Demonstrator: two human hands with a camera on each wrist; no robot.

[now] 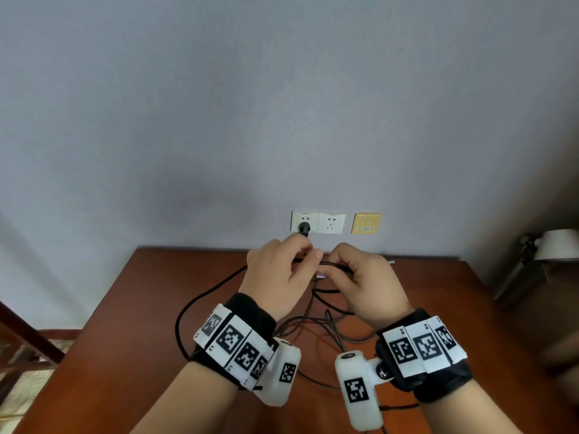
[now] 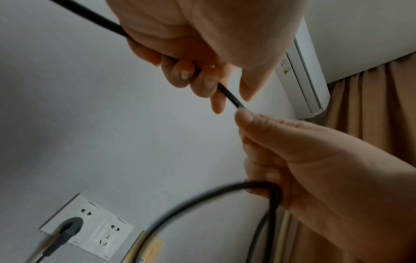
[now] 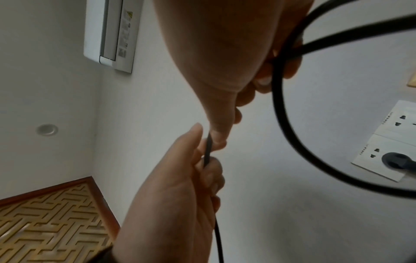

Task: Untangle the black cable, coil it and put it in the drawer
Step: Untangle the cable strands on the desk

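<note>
Against a pale grey wall (image 1: 282,104), above a reddish-brown wooden table (image 1: 131,308), both hands are pinching the thin black cable (image 1: 200,300): the left hand (image 1: 275,277) is curling round one strand, and the right hand (image 1: 366,283) is gripping looped strands trailing onto the table.
</note>
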